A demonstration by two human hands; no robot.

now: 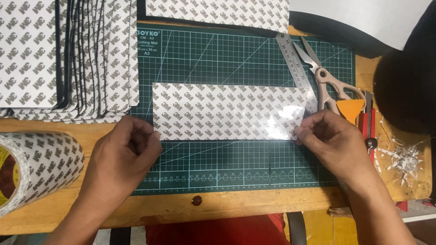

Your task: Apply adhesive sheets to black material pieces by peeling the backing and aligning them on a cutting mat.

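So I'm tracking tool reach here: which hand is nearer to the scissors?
Right. The right hand rests at the sheet's right end, just below the scissors. The left hand is at the sheet's left end, far across the cutting mat.

One ruler [297, 72], one scissors [328, 79], one tape roll [43, 165]

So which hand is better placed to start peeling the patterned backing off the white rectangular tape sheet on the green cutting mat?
Probably the right hand: its fingertips pinch the sheet's lower right corner. The left hand only touches the left edge.
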